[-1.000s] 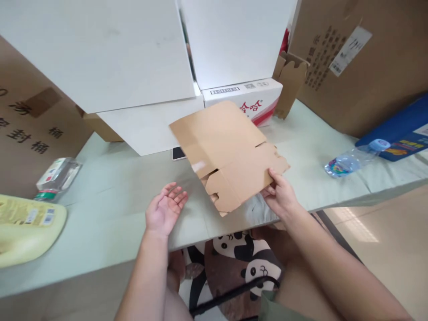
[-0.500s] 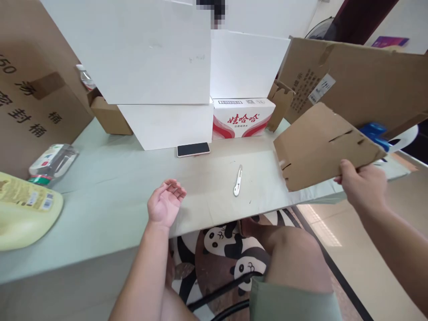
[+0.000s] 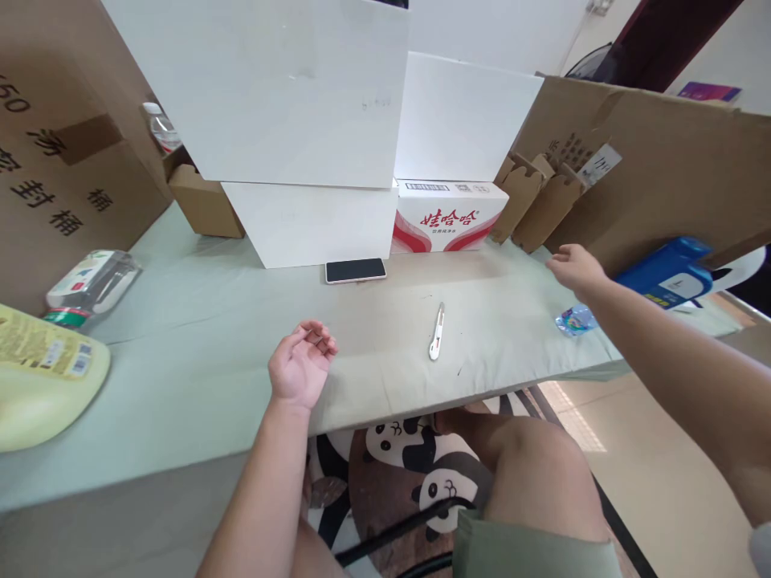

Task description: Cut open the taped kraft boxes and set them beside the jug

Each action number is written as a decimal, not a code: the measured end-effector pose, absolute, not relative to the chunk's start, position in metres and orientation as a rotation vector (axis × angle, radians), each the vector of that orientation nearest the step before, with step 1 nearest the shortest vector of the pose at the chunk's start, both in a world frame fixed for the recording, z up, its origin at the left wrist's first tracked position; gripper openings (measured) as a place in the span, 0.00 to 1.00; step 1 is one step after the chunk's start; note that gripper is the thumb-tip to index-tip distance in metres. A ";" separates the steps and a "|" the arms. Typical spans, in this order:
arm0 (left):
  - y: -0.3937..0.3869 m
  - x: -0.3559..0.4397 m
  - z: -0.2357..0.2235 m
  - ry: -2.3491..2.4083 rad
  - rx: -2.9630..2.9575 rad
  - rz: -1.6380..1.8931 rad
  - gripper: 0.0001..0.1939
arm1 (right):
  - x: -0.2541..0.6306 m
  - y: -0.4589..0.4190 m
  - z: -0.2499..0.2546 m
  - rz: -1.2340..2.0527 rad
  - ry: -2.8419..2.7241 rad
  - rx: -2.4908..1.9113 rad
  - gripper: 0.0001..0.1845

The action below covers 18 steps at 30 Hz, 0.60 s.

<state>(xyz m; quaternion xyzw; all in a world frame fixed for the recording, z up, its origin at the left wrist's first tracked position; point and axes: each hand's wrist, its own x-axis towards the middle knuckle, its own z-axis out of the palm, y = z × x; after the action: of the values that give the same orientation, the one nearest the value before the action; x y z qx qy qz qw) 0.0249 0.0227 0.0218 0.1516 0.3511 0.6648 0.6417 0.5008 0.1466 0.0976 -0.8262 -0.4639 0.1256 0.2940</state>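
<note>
My left hand rests palm up at the table's front edge, its fingers loosely curled and holding nothing. To the right, my right hand is stretched out over the table with slightly bent fingers and nothing visible in them. Just beyond its fingertips a brown cardboard piece leans upright, beside another cardboard piece with a notched top. A white utility knife lies between my hands, near the front of the table.
A phone lies before white panels. Beside them stands a red-and-white carton. A blue bottle and a crumpled clear-and-blue plastic item are near my right arm. At left are a clear bottle and a yellow jug.
My right hand has moved forward and left and let go of the cardboard piece, which now stands beside the other one. My left hand has hardly moved.
</note>
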 end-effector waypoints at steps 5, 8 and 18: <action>0.016 0.020 0.025 0.743 0.371 1.507 0.09 | 0.462 0.132 0.087 0.392 -1.362 -2.185 0.28; 0.006 0.009 0.026 0.732 0.367 1.545 0.09 | 0.421 0.133 0.092 0.413 -1.502 -2.131 0.26; -0.023 -0.047 0.026 0.674 0.158 1.796 0.07 | 0.190 0.146 0.077 0.559 -2.216 -1.619 0.21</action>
<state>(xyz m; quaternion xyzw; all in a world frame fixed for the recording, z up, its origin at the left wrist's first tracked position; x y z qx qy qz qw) -0.0466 -0.0233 0.0261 0.0672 0.2875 0.7655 0.5717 0.1899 0.1459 0.0772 -0.5698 -0.7797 0.1967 0.1696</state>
